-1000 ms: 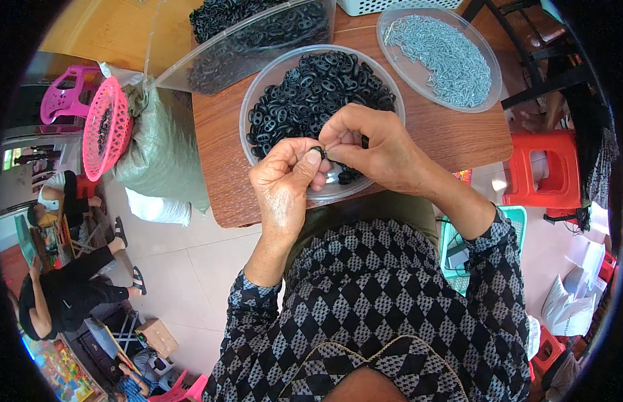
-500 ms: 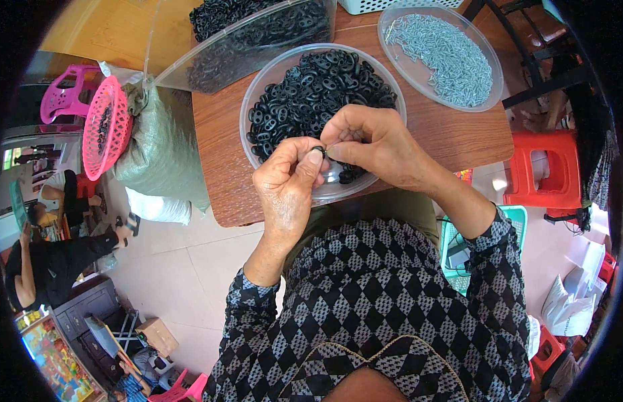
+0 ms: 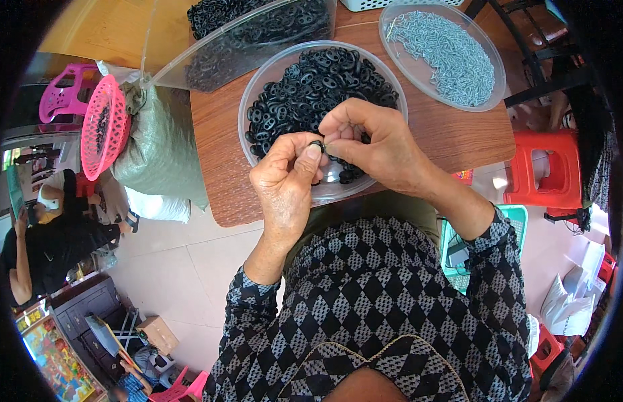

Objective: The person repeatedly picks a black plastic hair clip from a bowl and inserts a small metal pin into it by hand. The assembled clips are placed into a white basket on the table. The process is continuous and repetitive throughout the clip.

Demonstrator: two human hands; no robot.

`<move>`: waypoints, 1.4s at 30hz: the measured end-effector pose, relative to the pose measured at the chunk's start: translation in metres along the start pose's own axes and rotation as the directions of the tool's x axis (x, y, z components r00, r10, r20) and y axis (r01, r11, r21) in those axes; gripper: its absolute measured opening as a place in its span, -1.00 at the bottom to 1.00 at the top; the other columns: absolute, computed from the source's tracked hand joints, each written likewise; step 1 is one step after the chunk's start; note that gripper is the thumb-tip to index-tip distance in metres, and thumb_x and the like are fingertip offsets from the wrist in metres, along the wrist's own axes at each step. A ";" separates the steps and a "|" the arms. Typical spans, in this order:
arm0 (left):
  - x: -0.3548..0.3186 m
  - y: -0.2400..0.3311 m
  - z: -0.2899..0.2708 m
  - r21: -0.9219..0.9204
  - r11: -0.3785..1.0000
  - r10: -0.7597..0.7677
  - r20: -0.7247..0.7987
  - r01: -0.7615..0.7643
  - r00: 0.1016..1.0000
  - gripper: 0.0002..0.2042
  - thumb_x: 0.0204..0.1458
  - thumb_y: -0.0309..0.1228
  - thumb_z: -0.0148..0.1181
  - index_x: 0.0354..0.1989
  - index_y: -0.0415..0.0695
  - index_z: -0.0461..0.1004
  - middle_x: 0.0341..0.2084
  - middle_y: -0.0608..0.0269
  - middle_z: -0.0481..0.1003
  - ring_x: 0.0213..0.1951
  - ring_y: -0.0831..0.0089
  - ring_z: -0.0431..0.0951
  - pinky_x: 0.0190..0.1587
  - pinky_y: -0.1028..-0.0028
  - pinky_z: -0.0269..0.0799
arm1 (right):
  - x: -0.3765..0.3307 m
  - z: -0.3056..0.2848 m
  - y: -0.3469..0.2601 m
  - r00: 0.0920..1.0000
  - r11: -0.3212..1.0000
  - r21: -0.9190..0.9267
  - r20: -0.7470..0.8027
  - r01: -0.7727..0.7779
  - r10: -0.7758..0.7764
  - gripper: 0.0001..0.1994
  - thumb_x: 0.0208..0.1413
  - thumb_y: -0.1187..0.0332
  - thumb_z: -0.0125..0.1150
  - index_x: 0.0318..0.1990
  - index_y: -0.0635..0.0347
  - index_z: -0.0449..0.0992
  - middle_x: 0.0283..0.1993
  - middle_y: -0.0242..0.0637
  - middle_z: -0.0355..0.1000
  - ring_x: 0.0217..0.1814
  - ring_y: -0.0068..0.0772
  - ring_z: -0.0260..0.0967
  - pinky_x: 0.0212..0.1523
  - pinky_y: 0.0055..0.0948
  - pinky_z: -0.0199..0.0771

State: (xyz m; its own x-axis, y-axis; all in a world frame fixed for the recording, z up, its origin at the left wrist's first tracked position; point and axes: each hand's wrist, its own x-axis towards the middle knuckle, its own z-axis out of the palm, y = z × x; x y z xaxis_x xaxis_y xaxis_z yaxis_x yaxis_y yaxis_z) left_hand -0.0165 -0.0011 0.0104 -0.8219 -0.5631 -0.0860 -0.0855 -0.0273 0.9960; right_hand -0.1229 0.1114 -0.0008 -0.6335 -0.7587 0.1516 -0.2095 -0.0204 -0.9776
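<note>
My left hand [image 3: 286, 173] is closed, pinching a small black plastic piece [image 3: 317, 144] between thumb and forefinger. My right hand [image 3: 373, 142] meets it there, its thumb and forefinger pressed together at the piece's edge; whatever is between those fingertips is too small to make out. Both hands hover over the near side of a round clear tub [image 3: 247, 120]. Many black oval pieces with holes [image 3: 305, 87] fill it, thinning out at the near edge. To the far right, a clear round tray [image 3: 501, 84] holds a heap of small silvery screws [image 3: 452, 60].
A clear bin [image 3: 224, 57] of more black pieces stands at the back left of the wooden table [image 3: 221, 154]. Left of the table are a pink basket [image 3: 117, 151] and a green sack [image 3: 161, 147]. Red stools [image 3: 539, 167] stand right. A person [image 3: 57, 241] is at far left.
My hands have shifted very slightly up and left, still joined at the black piece. The person at far left has moved a little.
</note>
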 end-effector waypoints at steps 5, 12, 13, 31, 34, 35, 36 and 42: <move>0.002 0.000 -0.001 -0.014 0.999 -0.031 0.011 0.031 0.999 -0.93 0.03 -0.58 0.08 -0.34 -0.30 0.48 -0.58 0.30 0.46 -0.59 0.69 0.35 -0.54 0.71 0.28 | 0.001 0.000 0.000 1.000 1.000 -0.024 0.002 0.004 -0.004 -0.85 -0.05 0.53 0.20 -0.29 0.29 0.44 -0.42 -0.46 0.37 -0.40 -0.73 0.26 -0.40 -0.68 0.31; -0.002 -0.005 0.004 0.093 0.989 0.116 -0.050 -0.111 0.992 -0.91 0.01 -0.57 0.13 -0.33 -0.33 0.48 -0.58 0.26 0.47 -0.61 0.65 0.38 -0.56 0.70 0.30 | 0.002 0.004 -0.004 0.998 0.996 0.078 -0.021 -0.049 0.050 -0.90 -0.09 0.58 0.17 -0.36 0.31 0.45 -0.46 -0.31 0.42 -0.42 -0.60 0.37 -0.41 -0.58 0.40; -0.003 -0.006 0.005 0.115 0.985 0.134 -0.058 -0.126 0.989 -0.91 0.01 -0.57 0.13 -0.33 -0.33 0.48 -0.58 0.26 0.47 -0.60 0.65 0.38 -0.56 0.70 0.30 | 0.002 0.004 -0.003 0.998 0.995 0.090 -0.022 -0.052 0.055 -0.90 -0.09 0.58 0.17 -0.36 0.32 0.45 -0.45 -0.31 0.42 -0.41 -0.60 0.37 -0.40 -0.58 0.40; 0.000 -0.002 -0.001 -0.047 0.996 0.066 -0.072 -0.069 0.995 -0.90 0.02 -0.61 0.09 -0.31 -0.37 0.47 -0.55 0.20 0.48 -0.58 0.60 0.39 -0.52 0.66 0.34 | 0.004 0.011 -0.003 0.994 0.995 0.086 -0.085 -0.055 0.062 -0.86 -0.09 0.56 0.19 -0.32 0.30 0.44 -0.44 -0.39 0.38 -0.43 -0.66 0.31 -0.41 -0.63 0.37; -0.001 0.000 -0.002 -0.022 0.998 0.054 -0.087 -0.056 0.995 -0.90 0.02 -0.60 0.10 -0.31 -0.37 0.47 -0.56 0.20 0.48 -0.59 0.60 0.40 -0.52 0.66 0.34 | 0.003 0.014 -0.002 0.993 1.000 0.020 -0.116 0.015 -0.012 -0.85 -0.11 0.58 0.20 -0.32 0.28 0.45 -0.43 -0.38 0.35 -0.43 -0.65 0.29 -0.42 -0.63 0.35; -0.002 -0.001 -0.002 -0.028 0.998 0.055 -0.080 -0.058 0.995 -0.91 0.02 -0.60 0.09 -0.32 -0.35 0.48 -0.55 0.23 0.48 -0.58 0.63 0.39 -0.52 0.68 0.34 | 0.002 0.014 -0.002 0.992 0.999 0.008 -0.118 0.034 -0.033 -0.84 -0.12 0.59 0.20 -0.32 0.27 0.45 -0.43 -0.38 0.34 -0.44 -0.65 0.28 -0.43 -0.63 0.34; -0.001 -0.002 -0.003 -0.034 0.998 0.057 -0.073 -0.060 0.996 -0.91 0.03 -0.59 0.09 -0.32 -0.33 0.48 -0.55 0.27 0.48 -0.57 0.67 0.38 -0.51 0.70 0.34 | 0.002 0.015 -0.002 0.991 0.999 -0.005 -0.121 0.054 -0.054 -0.84 -0.12 0.59 0.20 -0.31 0.26 0.45 -0.42 -0.39 0.33 -0.44 -0.65 0.27 -0.43 -0.63 0.33; -0.001 -0.001 -0.004 -0.047 0.998 0.037 -0.069 -0.040 0.997 -0.92 0.05 -0.59 0.07 -0.34 -0.31 0.48 -0.55 0.31 0.47 -0.57 0.70 0.37 -0.52 0.72 0.32 | 0.003 0.016 0.002 0.991 0.998 0.020 -0.120 0.056 -0.053 -0.83 -0.13 0.60 0.21 -0.32 0.24 0.45 -0.44 -0.40 0.32 -0.46 -0.67 0.26 -0.46 -0.66 0.30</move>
State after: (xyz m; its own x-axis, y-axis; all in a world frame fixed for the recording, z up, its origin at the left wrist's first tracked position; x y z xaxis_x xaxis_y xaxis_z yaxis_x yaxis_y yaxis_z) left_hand -0.0137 -0.0037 0.0092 -0.7835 -0.6196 -0.0473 -0.0258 -0.0436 0.9987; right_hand -0.1132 0.0992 -0.0045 -0.7065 -0.6727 0.2200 -0.2297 -0.0761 -0.9703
